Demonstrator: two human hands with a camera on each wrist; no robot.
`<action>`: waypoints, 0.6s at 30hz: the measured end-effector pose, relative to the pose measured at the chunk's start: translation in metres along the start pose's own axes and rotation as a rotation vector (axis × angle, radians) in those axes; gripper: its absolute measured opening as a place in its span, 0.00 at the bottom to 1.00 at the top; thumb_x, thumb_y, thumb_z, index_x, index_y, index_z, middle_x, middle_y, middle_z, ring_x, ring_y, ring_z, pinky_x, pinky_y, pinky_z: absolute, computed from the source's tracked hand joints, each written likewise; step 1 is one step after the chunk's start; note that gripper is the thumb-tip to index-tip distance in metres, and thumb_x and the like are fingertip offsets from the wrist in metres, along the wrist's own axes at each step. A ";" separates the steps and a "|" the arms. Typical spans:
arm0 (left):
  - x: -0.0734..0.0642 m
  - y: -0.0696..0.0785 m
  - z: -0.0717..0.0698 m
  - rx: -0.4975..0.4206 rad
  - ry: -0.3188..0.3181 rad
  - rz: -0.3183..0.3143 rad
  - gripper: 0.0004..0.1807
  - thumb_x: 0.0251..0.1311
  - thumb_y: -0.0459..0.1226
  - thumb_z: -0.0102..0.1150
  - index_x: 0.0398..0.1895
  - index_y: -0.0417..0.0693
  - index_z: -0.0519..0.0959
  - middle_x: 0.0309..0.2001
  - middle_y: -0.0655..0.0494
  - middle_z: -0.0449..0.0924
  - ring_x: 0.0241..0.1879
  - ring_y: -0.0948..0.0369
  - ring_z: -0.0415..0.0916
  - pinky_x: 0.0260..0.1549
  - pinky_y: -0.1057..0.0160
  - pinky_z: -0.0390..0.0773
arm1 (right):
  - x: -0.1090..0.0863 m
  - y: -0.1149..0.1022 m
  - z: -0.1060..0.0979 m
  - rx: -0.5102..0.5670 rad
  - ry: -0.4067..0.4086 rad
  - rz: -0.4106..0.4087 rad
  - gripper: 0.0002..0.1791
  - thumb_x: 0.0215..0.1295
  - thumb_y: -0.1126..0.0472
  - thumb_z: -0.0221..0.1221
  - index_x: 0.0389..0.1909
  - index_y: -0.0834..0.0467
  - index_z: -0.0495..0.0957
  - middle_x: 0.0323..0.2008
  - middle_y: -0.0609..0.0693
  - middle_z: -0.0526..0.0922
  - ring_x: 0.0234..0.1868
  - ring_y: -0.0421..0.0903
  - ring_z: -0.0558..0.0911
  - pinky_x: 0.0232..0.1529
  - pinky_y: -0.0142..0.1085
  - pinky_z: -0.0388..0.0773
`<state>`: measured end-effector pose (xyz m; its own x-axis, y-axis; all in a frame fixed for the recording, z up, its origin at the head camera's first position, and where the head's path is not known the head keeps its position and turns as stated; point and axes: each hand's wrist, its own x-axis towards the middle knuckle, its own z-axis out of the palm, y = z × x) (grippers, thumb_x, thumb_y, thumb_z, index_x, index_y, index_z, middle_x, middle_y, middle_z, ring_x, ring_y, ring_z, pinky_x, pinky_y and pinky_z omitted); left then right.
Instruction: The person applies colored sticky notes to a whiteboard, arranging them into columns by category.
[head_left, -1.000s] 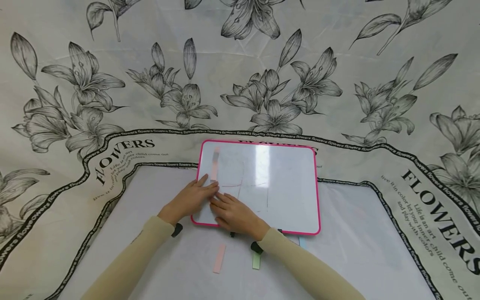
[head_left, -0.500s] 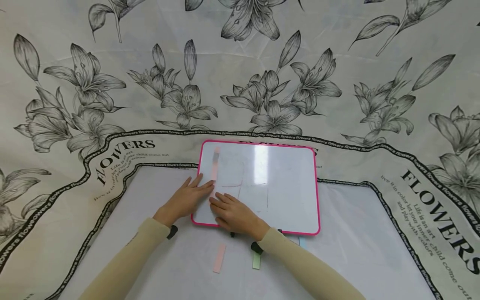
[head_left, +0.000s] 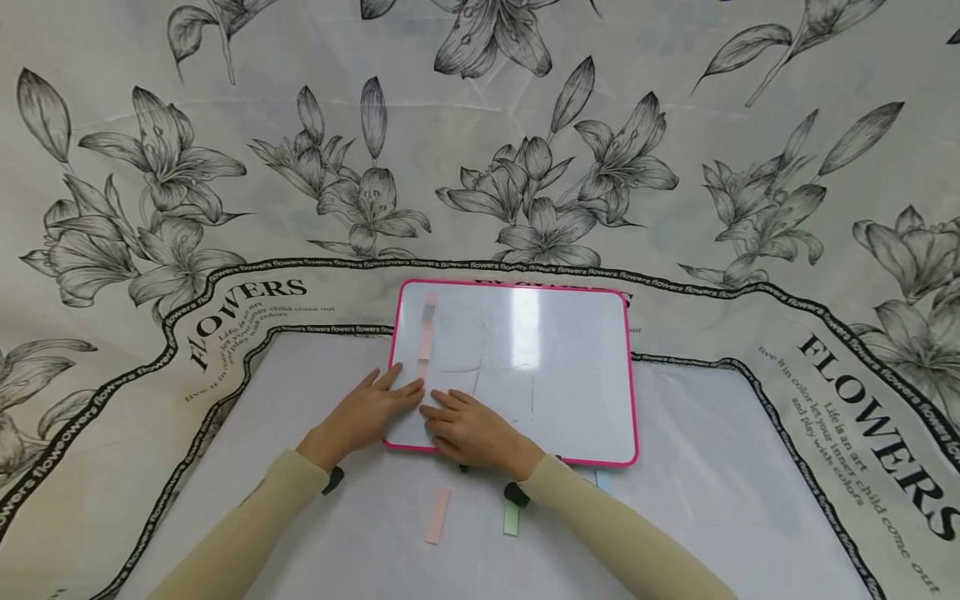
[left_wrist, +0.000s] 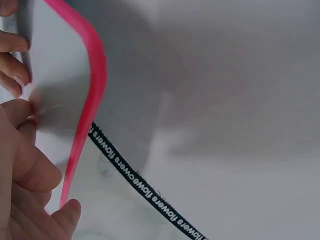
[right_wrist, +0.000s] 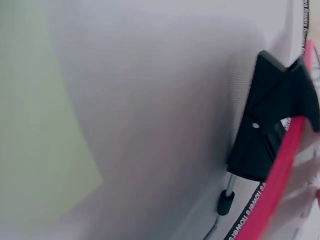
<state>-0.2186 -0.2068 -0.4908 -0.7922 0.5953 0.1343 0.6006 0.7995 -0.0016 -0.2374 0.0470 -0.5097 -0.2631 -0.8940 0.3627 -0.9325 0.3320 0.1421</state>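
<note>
A whiteboard point(head_left: 577, 392) with a pink frame leans upright, facing me. Down its left side runs a pink paper strip point(head_left: 427, 337) with a grey patch near the top. Directly below it, a second pink strip point(head_left: 423, 369) is partly covered by my hands. My left hand point(head_left: 363, 417) lies across the board's left edge, fingers spread and fingertips at the lower strip. Beside it my right hand point(head_left: 476, 433) rests on the lower board, fingers extended toward the strip. The left wrist view shows right-hand fingers point(left_wrist: 12, 65) pressing at a shaded strip edge point(left_wrist: 25, 45).
On the white cloth before the board lie a pink strip point(head_left: 438, 517), a green strip point(head_left: 512, 520) and a blue strip point(head_left: 603, 481). A black clip point(right_wrist: 270, 115) grips the frame's bottom edge. Faint marker lines point(head_left: 461, 370) cross the board. Flower-printed cloth hangs behind.
My left hand has slid down and left along the strip, uncovering more of the lower pink strip. My right hand stays nearly in place.
</note>
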 end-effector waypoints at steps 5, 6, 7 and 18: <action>-0.014 0.007 0.007 0.014 -0.006 0.006 0.38 0.58 0.20 0.57 0.72 0.54 0.75 0.73 0.60 0.72 0.76 0.41 0.62 0.71 0.36 0.65 | -0.015 0.000 -0.012 0.025 0.043 0.027 0.12 0.69 0.58 0.65 0.50 0.57 0.87 0.51 0.48 0.89 0.63 0.52 0.83 0.65 0.46 0.79; -0.017 0.009 0.008 0.010 -0.008 0.002 0.38 0.58 0.19 0.57 0.72 0.53 0.75 0.73 0.60 0.72 0.76 0.41 0.62 0.70 0.36 0.66 | -0.020 0.001 -0.015 0.025 0.062 0.036 0.13 0.68 0.59 0.65 0.50 0.57 0.87 0.50 0.48 0.89 0.62 0.52 0.84 0.64 0.46 0.79; -0.020 0.010 0.009 0.000 -0.011 -0.004 0.38 0.57 0.19 0.58 0.72 0.53 0.75 0.73 0.59 0.72 0.76 0.41 0.62 0.70 0.36 0.65 | -0.025 0.001 -0.016 0.023 0.084 0.044 0.13 0.67 0.59 0.66 0.50 0.58 0.87 0.49 0.48 0.90 0.62 0.52 0.84 0.64 0.45 0.80; -0.044 0.059 0.008 -0.185 0.076 -0.077 0.27 0.63 0.40 0.66 0.67 0.52 0.78 0.68 0.52 0.78 0.73 0.42 0.68 0.68 0.32 0.65 | -0.096 -0.015 -0.054 0.171 0.262 0.220 0.18 0.59 0.63 0.70 0.51 0.62 0.86 0.51 0.54 0.89 0.58 0.58 0.85 0.56 0.49 0.84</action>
<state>-0.1494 -0.1855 -0.5050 -0.8300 0.5200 0.2016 0.5542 0.8098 0.1926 -0.1846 0.1439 -0.4966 -0.4098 -0.6927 0.5935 -0.8946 0.4324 -0.1131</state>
